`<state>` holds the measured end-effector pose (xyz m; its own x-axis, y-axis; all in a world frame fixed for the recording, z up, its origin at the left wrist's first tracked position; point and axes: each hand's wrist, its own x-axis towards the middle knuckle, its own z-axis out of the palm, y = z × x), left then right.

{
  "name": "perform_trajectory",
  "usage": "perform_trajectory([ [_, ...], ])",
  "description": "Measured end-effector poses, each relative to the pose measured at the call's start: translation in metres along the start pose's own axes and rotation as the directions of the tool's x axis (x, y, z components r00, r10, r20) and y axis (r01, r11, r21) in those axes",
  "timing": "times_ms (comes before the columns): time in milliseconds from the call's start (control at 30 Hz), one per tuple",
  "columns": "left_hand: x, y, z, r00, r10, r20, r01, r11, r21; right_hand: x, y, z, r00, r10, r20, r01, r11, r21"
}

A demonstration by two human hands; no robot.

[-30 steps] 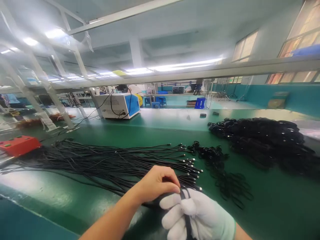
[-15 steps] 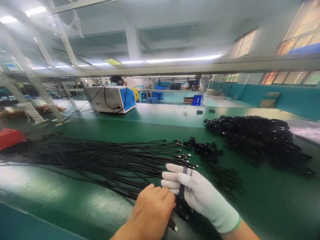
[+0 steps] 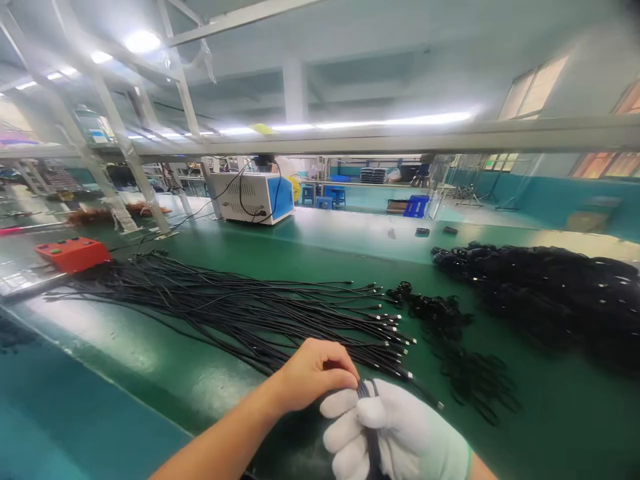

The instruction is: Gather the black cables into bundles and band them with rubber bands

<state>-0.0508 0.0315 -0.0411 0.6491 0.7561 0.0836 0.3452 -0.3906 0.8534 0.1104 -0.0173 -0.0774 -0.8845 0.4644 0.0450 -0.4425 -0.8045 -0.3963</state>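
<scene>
My bare left hand (image 3: 320, 373) is closed, its thumb and forefinger pinching at black strands on the gloved fingers. My right hand (image 3: 400, 427), in a white glove, curls around a black cable (image 3: 373, 447); several strands pass over its forefinger and the thumb presses on them. The lower end of this cable runs out of the picture. Just beyond my hands, a wide bundle of straight black cables (image 3: 240, 307) lies on the green table (image 3: 330, 257), with metal plug ends pointing right. Thin black loops (image 3: 480, 377) lie right of the glove.
A large heap of black coiled cables (image 3: 550, 293) covers the right side. A red box with buttons (image 3: 73, 253) sits at the far left. Behind the cables stands a white and blue machine (image 3: 255, 198). A metal rail (image 3: 350, 143) crosses above the table.
My view has swung left, bringing the red box fully in. My left hand has moved up to the gloved forefinger, and the gloved fingers have curled in around the cable.
</scene>
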Motion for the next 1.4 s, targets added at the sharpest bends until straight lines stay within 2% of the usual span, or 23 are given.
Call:
perform_trajectory([
  [33,0.001,-0.005,0.003,1.000,-0.011,-0.015,0.011,1.000,0.013,0.001,-0.001,0.001,0.999,-0.049,-0.002,0.049,0.999,-0.004],
  [100,0.000,-0.011,0.006,0.999,-0.024,-0.045,0.031,0.988,0.151,0.001,-0.006,0.003,0.979,-0.201,-0.023,0.200,0.979,-0.033],
  [233,-0.008,-0.013,0.009,0.981,-0.091,-0.171,0.165,0.859,0.485,-0.001,-0.020,0.006,0.868,-0.487,-0.098,0.478,0.873,-0.102],
  [333,-0.014,-0.008,0.019,0.950,-0.194,-0.246,0.308,0.718,0.624,-0.006,-0.030,0.001,0.804,-0.552,-0.224,0.522,0.834,-0.181],
  [433,-0.014,0.000,0.034,0.924,-0.236,-0.302,0.383,0.572,0.725,-0.011,-0.035,-0.006,0.764,-0.561,-0.319,0.505,0.827,-0.246],
  [533,-0.015,0.006,0.047,0.940,-0.171,-0.294,0.339,0.548,0.765,-0.015,-0.038,-0.010,0.737,-0.579,-0.348,0.518,0.815,-0.260],
  [633,-0.017,0.005,0.058,0.969,0.011,-0.246,0.194,0.584,0.788,-0.016,-0.037,-0.010,0.714,-0.599,-0.361,0.518,0.800,-0.303],
  [733,-0.019,0.003,0.062,0.960,0.200,-0.194,0.045,0.576,0.816,-0.013,-0.032,-0.010,0.697,-0.614,-0.371,0.475,0.782,-0.403],
  [800,-0.018,0.005,0.054,0.942,0.312,-0.120,-0.058,0.506,0.860,-0.009,-0.027,-0.011,0.708,-0.589,-0.389,0.409,0.792,-0.453],
  [867,-0.014,0.012,0.038,0.914,0.405,0.014,-0.194,0.408,0.892,-0.005,-0.022,-0.013,0.746,-0.542,-0.386,0.346,0.812,-0.471],
  [967,-0.007,0.025,0.008,0.875,0.440,0.203,-0.373,0.346,0.861,0.002,-0.016,-0.013,0.804,-0.490,-0.337,0.309,0.828,-0.468],
  [1033,-0.002,0.029,-0.007,0.871,0.421,0.253,-0.422,0.380,0.823,0.004,-0.014,-0.013,0.831,-0.461,-0.310,0.302,0.843,-0.444],
  [1133,0.005,0.026,-0.019,0.881,0.385,0.275,-0.448,0.492,0.747,0.003,-0.010,-0.013,0.891,-0.376,-0.253,0.287,0.900,-0.328],
  [1267,0.013,0.016,-0.021,0.902,0.335,0.272,-0.430,0.642,0.635,0.002,-0.008,-0.014,0.948,-0.246,-0.201,0.207,0.959,-0.194],
  [1400,0.022,0.009,-0.022,0.895,0.325,0.307,-0.445,0.701,0.557,0.005,-0.005,-0.013,0.968,-0.163,-0.189,0.125,0.972,-0.200],
])
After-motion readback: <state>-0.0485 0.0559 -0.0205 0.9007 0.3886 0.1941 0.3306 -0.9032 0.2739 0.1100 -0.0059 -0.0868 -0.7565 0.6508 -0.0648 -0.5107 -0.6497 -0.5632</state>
